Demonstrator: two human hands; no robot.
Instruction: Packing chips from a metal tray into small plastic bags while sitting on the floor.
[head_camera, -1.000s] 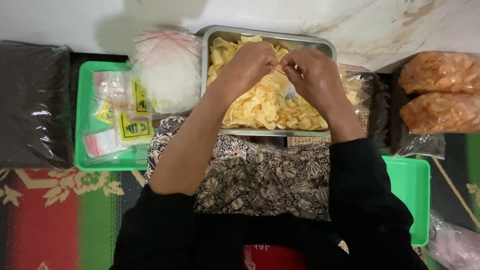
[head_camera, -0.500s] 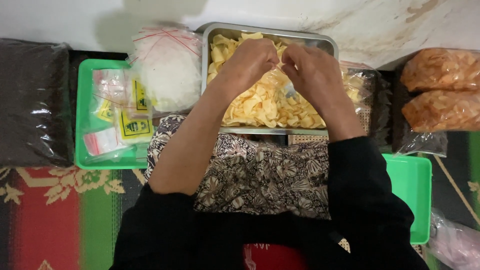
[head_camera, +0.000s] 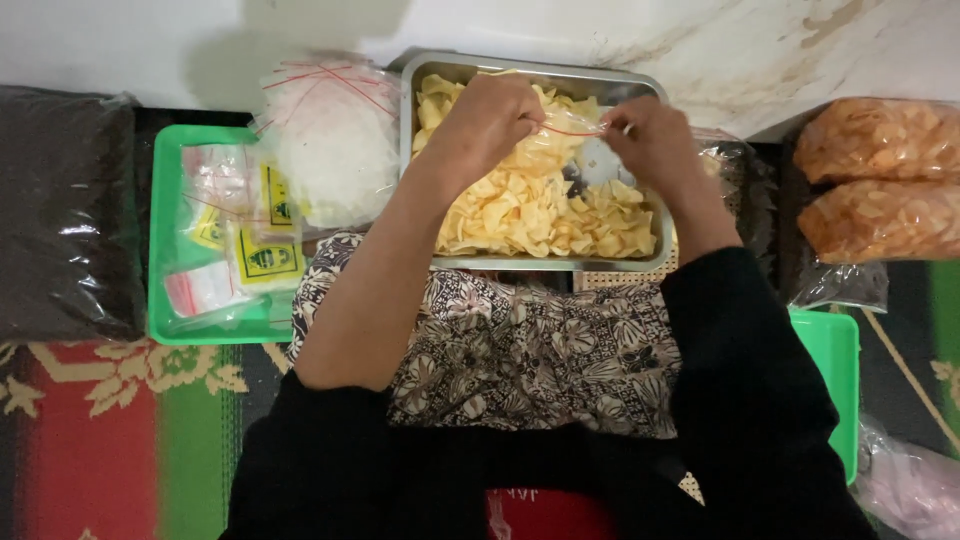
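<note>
Dark bag (head_camera: 62, 210): far left, big plastic sack of dark stuff, lying flat, just beside the green tray.
Green tray (head_camera: 158, 250): left of the lap, holds small clear zip bags (head_camera: 215, 180) with red strips and yellow label cards (head_camera: 270, 255).
White bag (head_camera: 330, 140): clear sack of white bits, red lines on it, overlapping the tray's right edge, just beside the metal pan.
Left hand (head_camera: 485, 118): over the pan's upper left, fingers curled shut, pinching the left end of the small clear bag's top edge; bare forearm runs down to the lap.
Metal pan (head_camera: 408, 110): rectangular, centre, near the white wall, filled with pale yellow chips (head_camera: 530, 215).
Small clear bag (head_camera: 570, 135): held above the pan between both hands, red zip strip stretched level across its mouth; some chips seem inside, hard to tell how many.
Right hand (head_camera: 655, 140): over the pan's upper right, fingers closed, gripping the right end of the same bag's top edge; black sleeve below the wrist.
Patterned cloth (head_camera: 520, 360): on the lap, below the pan.
Second green tray (head_camera: 835, 380): right of the lap, partly hidden by the sleeve.
Orange chip bags (head_camera: 880, 180): two clear sacks stacked far right, well apart from the hands.
</note>
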